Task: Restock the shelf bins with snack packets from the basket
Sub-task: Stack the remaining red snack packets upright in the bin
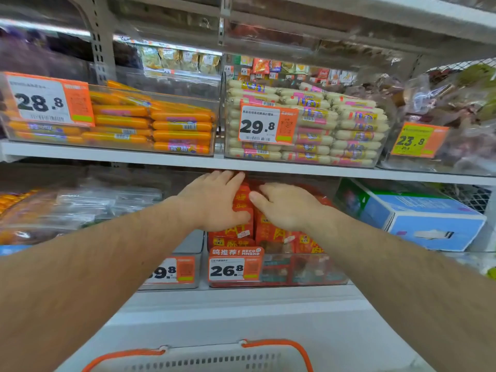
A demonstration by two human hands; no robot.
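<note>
I observe both hands reaching into the clear shelf bin (308, 280) on the lower shelf, the one fronted by the 26.8 price tag (234, 265). The bin holds red snack packets (271, 234) standing in rows. My left hand (214, 202) lies on the left row, fingers fairly straight and pointing toward the back, thumb curled against the side of a packet; its grip looks like a press, not a full clasp. My right hand (284, 205) rests on the right row, fingers bent over the packet tops, thumb pointing toward the left hand; I cannot tell whether it pinches a packet. The two hands are just beside each other. The basket (204, 361), white with an orange handle (281, 345), sits at the bottom edge; its contents are out of view. Above, the upper shelf (161, 159) carries bins of orange sausages (153, 122) and pale sausages (335, 130).
</note>
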